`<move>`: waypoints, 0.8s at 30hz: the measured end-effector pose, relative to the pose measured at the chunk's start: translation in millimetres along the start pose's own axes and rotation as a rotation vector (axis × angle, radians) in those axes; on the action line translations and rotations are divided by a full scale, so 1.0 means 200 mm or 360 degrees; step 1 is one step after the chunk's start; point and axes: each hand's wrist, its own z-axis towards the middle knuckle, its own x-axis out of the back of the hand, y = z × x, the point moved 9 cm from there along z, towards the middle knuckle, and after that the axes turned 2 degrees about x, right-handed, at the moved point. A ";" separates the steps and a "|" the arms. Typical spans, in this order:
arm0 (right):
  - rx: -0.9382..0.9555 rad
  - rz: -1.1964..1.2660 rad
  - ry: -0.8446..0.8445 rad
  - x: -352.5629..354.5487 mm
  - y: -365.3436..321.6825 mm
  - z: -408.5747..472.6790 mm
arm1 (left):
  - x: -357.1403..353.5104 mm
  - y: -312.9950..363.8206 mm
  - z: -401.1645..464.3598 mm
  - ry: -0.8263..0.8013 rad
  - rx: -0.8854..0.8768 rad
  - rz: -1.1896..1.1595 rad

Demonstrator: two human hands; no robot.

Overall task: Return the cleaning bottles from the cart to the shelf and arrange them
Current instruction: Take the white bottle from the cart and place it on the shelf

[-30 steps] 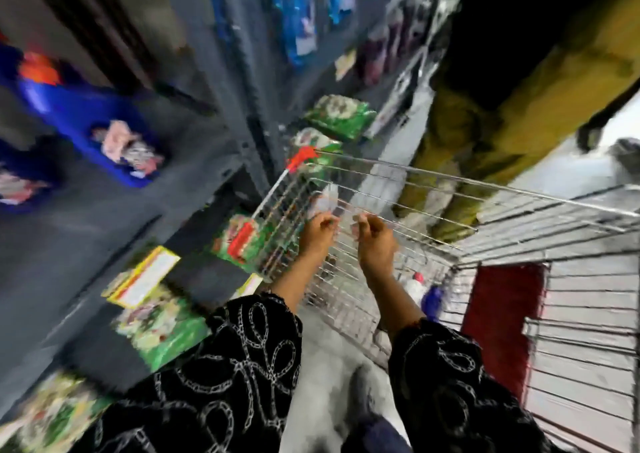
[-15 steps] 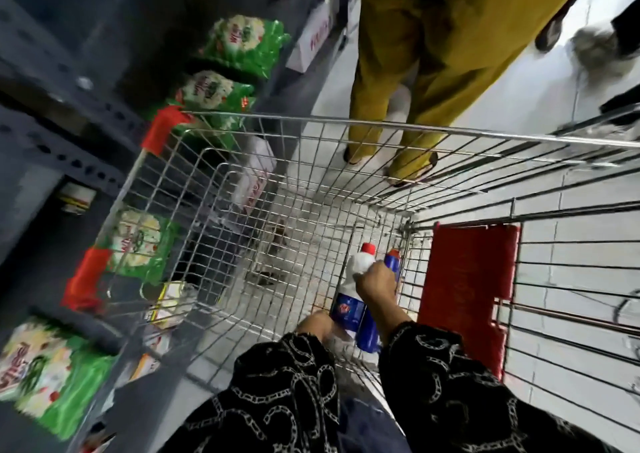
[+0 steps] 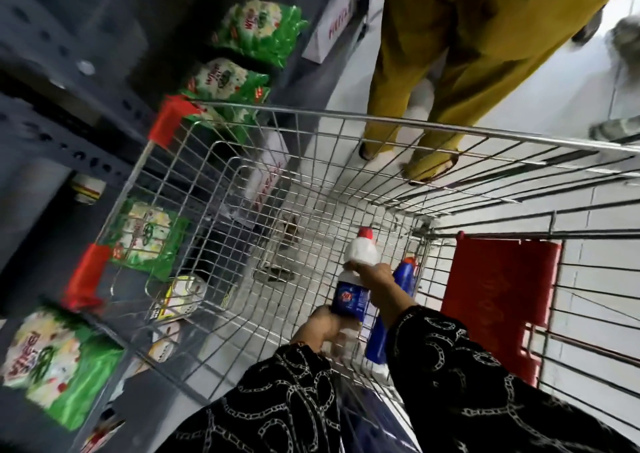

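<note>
A white cleaning bottle (image 3: 360,253) with a red cap and a dark blue label is inside the wire cart (image 3: 311,117), near its back right corner. My right hand (image 3: 379,278) grips it around the shoulder, and my left hand (image 3: 320,328) holds its lower end. A blue bottle (image 3: 403,274) with a red top stands just right of it against the cart's corner, partly hidden by my right arm. The grey metal shelf (image 3: 52,130) runs along the left of the cart.
Green detergent bags (image 3: 258,32) lie on the shelf levels at the left, with small tins (image 3: 88,188) among them. A person in mustard trousers (image 3: 436,54) stands just beyond the cart's front. A red flap (image 3: 495,297) is on the cart's right side.
A second ago both hands were at the cart's rim. They then reached down into the cart and took hold of the white bottle, which has since risen slightly.
</note>
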 end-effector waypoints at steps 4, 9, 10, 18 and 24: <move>0.0186 0.0396 -0.0406 -0.12 -0.12 -0.12 | 0.08 0.12 -0.11 -0.0150 -0.0075 -0.0079; 0.0235 0.0525 -0.0743 -0.14 -0.32 -0.43 | 0.11 0.29 -0.35 -0.0514 -0.0131 -0.0129; 0.0281 0.0564 -0.0795 -0.14 -0.36 -0.50 | 0.12 0.31 -0.40 -0.0565 -0.0143 -0.0145; 0.0616 0.0561 -0.0933 -0.27 -0.64 -1.16 | 0.33 0.42 -1.00 -0.0549 -0.0427 -0.0136; 0.0788 0.0428 -0.1100 -0.57 -0.67 -1.64 | 0.59 0.34 -1.50 -0.0527 -0.0755 -0.0284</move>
